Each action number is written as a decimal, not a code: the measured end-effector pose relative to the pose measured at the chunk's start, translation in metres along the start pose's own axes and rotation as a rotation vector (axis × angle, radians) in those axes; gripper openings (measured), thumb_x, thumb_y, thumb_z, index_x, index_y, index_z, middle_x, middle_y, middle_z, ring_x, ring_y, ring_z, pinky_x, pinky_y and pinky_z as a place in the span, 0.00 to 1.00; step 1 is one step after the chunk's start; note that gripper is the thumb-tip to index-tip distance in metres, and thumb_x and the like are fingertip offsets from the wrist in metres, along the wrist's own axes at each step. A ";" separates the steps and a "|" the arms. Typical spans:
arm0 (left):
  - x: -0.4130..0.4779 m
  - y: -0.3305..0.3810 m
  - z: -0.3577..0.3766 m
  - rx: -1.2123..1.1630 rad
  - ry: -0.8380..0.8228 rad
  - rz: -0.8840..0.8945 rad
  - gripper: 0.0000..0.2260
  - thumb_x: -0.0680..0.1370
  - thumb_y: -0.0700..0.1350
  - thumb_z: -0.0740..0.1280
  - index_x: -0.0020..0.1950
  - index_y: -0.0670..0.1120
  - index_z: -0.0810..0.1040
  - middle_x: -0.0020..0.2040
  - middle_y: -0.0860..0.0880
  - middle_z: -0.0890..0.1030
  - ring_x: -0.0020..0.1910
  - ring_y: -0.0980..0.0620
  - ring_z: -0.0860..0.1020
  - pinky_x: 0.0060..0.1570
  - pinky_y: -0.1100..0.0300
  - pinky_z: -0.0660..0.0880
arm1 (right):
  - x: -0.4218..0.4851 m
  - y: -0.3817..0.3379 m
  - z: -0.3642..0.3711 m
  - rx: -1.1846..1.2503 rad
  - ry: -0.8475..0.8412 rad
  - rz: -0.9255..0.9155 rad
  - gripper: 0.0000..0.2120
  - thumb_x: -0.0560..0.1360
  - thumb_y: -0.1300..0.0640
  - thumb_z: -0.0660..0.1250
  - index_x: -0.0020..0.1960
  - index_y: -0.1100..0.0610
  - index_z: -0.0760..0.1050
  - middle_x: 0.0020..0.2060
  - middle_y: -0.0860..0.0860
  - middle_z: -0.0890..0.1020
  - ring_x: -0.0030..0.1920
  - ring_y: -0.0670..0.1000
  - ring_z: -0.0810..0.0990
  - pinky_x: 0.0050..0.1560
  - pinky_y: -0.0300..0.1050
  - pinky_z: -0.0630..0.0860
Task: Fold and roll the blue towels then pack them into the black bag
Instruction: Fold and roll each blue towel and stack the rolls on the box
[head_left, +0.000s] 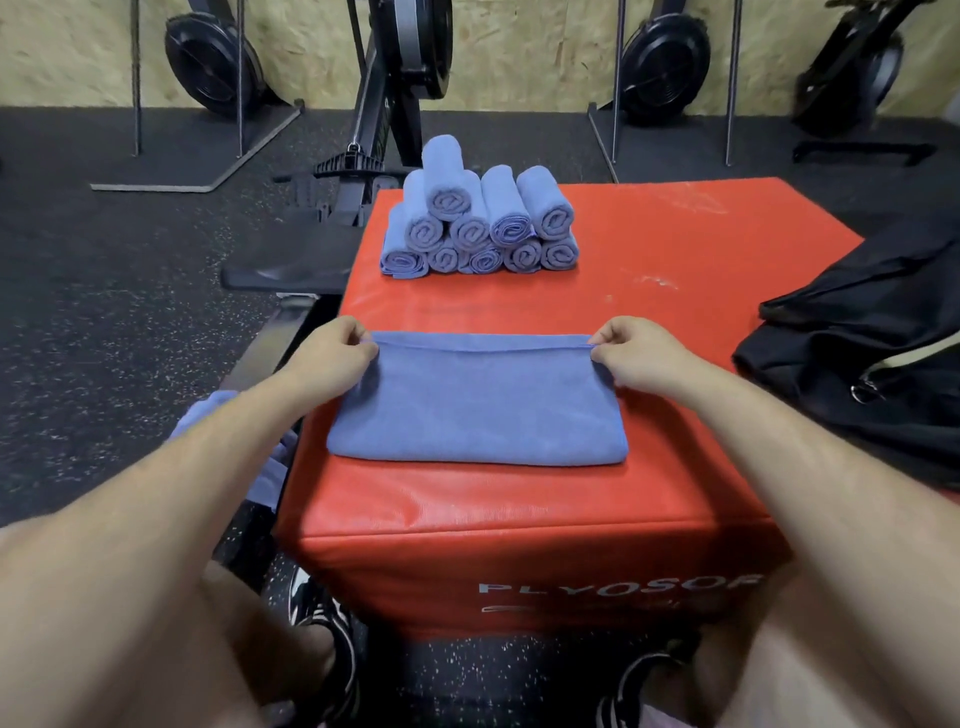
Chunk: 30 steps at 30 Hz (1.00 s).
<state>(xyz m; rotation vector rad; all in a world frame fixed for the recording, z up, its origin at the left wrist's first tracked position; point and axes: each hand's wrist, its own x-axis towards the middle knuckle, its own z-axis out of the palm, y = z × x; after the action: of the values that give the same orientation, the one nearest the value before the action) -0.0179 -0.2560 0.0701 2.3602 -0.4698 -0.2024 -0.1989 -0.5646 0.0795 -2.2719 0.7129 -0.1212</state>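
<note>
Two bare forearms reach over the red padded vinyl box (519, 509). On its near half lies the folded blue microfibre towel (478, 405), flat, its long axis running left to right and its rounded fold toward the person. The left hand (340, 356) pinches the far left corner with curled fingers; the right hand (636, 358) pinches the far right corner likewise. Bare red surface separates this towel from the pyramid of rolled blue towels (480, 223) near the far edge. The black fabric bag (857, 343) slumps at the right edge.

Light was even and soft, with faint shadows; edges bowed (wide-angle lens) and the foreground blurred slightly.
</note>
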 end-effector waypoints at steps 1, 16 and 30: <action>0.002 -0.001 0.001 0.001 0.021 0.001 0.05 0.78 0.42 0.65 0.43 0.45 0.73 0.35 0.50 0.77 0.34 0.50 0.74 0.35 0.57 0.69 | 0.002 0.001 0.001 0.009 0.014 0.002 0.06 0.74 0.62 0.61 0.46 0.56 0.77 0.33 0.50 0.80 0.32 0.50 0.77 0.38 0.47 0.77; 0.037 -0.006 0.019 0.089 0.193 0.084 0.02 0.81 0.44 0.64 0.49 0.48 0.73 0.44 0.48 0.79 0.45 0.46 0.76 0.43 0.56 0.65 | 0.024 -0.002 0.016 -0.190 0.161 -0.032 0.03 0.80 0.56 0.60 0.51 0.52 0.72 0.33 0.48 0.75 0.39 0.57 0.75 0.39 0.46 0.64; -0.019 0.042 0.095 0.388 -0.139 0.441 0.24 0.83 0.53 0.51 0.78 0.47 0.66 0.79 0.47 0.64 0.78 0.46 0.61 0.76 0.46 0.57 | -0.010 -0.059 0.108 -0.521 -0.033 -0.320 0.26 0.83 0.52 0.51 0.80 0.57 0.56 0.80 0.55 0.57 0.80 0.56 0.52 0.78 0.55 0.52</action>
<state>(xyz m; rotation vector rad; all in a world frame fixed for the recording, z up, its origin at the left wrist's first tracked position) -0.0732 -0.3362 0.0289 2.5447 -1.1690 -0.0730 -0.1490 -0.4576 0.0432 -2.8698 0.3843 -0.0520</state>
